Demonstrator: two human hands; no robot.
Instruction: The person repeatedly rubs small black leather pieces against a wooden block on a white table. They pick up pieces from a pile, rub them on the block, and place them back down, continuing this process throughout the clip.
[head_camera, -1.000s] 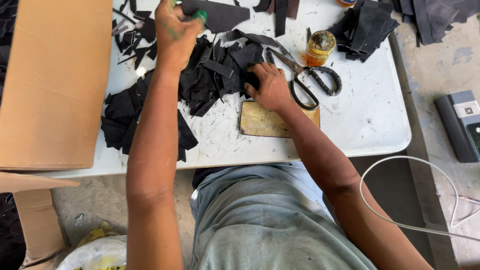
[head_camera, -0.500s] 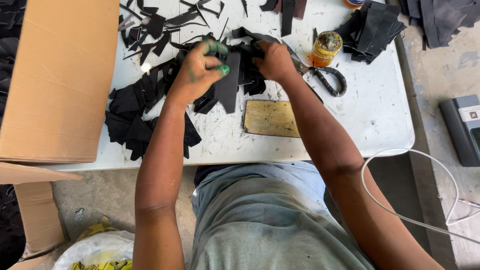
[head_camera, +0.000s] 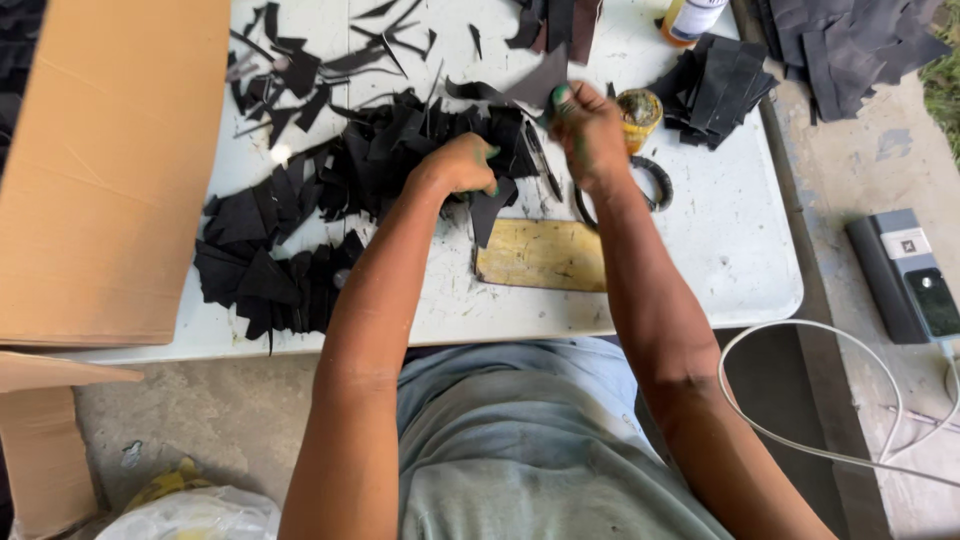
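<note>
Overhead, left hand (head_camera: 462, 165) grips a black scrap (head_camera: 490, 208); right hand (head_camera: 590, 135) pinches another (head_camera: 540, 80) at twelve o'clock, risking nicks from scissors (head_camera: 640, 185) beneath.

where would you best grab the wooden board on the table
By the near long edge of the wooden board, coming from the person's side. It lies flat on the white table, that edge is bare, while the left hand and black scraps crowd its far side.

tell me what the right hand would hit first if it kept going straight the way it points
The right hand points up the table, away from the person. First in line is probably the dark flat piece at its fingertips, which it may already hold; depth is unclear.
</note>
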